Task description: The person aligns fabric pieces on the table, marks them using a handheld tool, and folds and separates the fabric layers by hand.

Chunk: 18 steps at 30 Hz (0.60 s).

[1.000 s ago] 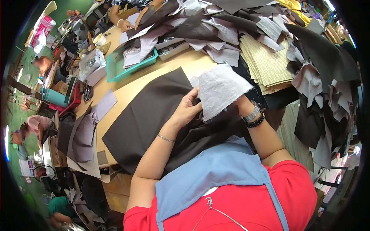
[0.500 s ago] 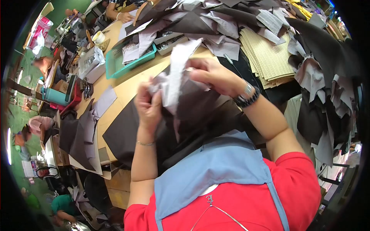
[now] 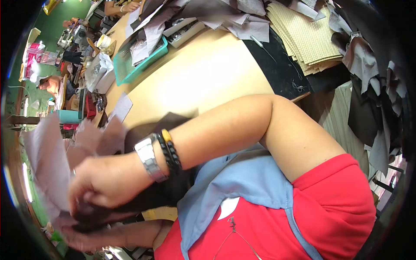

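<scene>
Tan surface (image 3: 216,65) up ahead, right hand (image 3: 104,184) is curled onto the lilac cloth (image 3: 45,151) held up off to the left, left hand (image 3: 84,238) below is too blurry to read its grip, and imo pinching near edges prevents creases.

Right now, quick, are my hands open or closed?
Left hand: too blurred to tell.
Right hand: fingers curled by pale cloth; grip unclear.

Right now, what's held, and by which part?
Pale cloth, seemingly by its lower part, near the right fingers and left hand; blur hides the exact grip.
</scene>
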Available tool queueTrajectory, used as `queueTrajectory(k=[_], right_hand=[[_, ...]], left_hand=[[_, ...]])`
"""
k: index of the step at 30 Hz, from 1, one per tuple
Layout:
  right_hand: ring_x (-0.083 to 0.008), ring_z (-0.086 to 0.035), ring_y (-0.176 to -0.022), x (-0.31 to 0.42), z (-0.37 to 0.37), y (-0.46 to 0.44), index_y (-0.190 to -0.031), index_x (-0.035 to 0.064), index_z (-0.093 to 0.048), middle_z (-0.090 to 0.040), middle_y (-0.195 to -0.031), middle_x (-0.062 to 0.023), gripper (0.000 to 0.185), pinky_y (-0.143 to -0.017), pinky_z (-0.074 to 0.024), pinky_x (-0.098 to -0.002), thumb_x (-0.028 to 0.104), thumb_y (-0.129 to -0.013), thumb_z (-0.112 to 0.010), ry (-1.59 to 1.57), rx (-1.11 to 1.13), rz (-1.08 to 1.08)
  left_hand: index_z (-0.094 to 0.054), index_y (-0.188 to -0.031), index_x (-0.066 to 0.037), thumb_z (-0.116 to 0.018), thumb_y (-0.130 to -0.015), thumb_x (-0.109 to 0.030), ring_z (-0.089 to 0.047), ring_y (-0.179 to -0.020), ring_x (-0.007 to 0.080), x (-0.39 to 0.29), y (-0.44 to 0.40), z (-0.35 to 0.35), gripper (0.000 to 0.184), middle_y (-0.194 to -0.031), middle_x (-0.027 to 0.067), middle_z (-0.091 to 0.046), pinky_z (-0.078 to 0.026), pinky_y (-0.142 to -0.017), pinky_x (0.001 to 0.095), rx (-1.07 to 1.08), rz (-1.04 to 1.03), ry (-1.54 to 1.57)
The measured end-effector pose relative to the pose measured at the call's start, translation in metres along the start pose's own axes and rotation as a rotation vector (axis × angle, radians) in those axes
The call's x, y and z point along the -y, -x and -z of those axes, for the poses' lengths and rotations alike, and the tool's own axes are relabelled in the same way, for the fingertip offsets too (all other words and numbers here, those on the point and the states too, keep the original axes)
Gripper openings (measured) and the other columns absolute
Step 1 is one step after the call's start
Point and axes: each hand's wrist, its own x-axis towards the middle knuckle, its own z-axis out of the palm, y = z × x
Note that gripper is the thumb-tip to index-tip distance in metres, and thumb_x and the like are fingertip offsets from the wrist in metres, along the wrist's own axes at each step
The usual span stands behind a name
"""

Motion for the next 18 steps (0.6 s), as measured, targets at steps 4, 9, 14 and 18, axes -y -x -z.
queueTrajectory(k=[4,9,14,18], right_hand=[[-0.0366,-0.064,-0.086,0.029,0.007,0.028,-0.113,0.0049,-0.063,-0.067,-0.09,-0.0182,0.037,-0.075,-0.0519,-0.041,-0.002,-0.077,-0.058,0.154,0.158,-0.114],[-0.0163,-0.07,-0.085,0.065,0.105,0.091,-0.122,-0.001,-0.062,-0.073,-0.097,-0.0139,0.032,-0.075,-0.0568,-0.0305,0.007,-0.091,-0.062,0.384,-0.263,-0.724],[-0.019,-0.069,-0.072,0.104,0.202,0.193,-0.108,-0.0037,-0.069,-0.071,-0.089,-0.0208,0.024,-0.066,-0.0529,-0.0309,0.011,-0.089,-0.065,1.271,-0.207,-0.946],[-0.0339,-0.067,-0.077,0.126,0.21,0.2,-0.103,0.0067,-0.073,-0.069,-0.086,-0.0201,0.023,-0.071,-0.0531,-0.0417,0.016,-0.084,-0.063,1.575,-0.209,-1.06]], left_hand=[[-0.066,-0.114,0.006,-0.064,-0.093,-0.011,-0.063,-0.086,0.0174,-0.029,-0.045,0.011,0.028,-0.097,0.0114,-0.071,-0.051,-0.08,0.0334,0.187,-0.237,-0.06],[-0.061,-0.124,0.003,-0.046,-0.097,-0.01,-0.063,-0.108,0.0209,-0.12,0.016,-0.151,0.033,-0.119,0.018,-0.066,-0.046,-0.098,0.0331,1.175,0.105,0.821],[-0.071,-0.112,-0.015,-0.058,-0.094,-0.024,-0.067,-0.093,0.0346,-0.186,0.232,-0.277,0.024,-0.101,0.0152,-0.07,-0.053,-0.081,0.0414,1.199,-0.003,0.878],[-0.07,-0.107,-0.016,-0.058,-0.09,-0.015,-0.066,-0.078,0.0323,-0.245,0.243,-0.267,0.02,-0.093,0.0092,-0.067,-0.052,-0.07,0.0434,0.96,-0.112,0.832]])
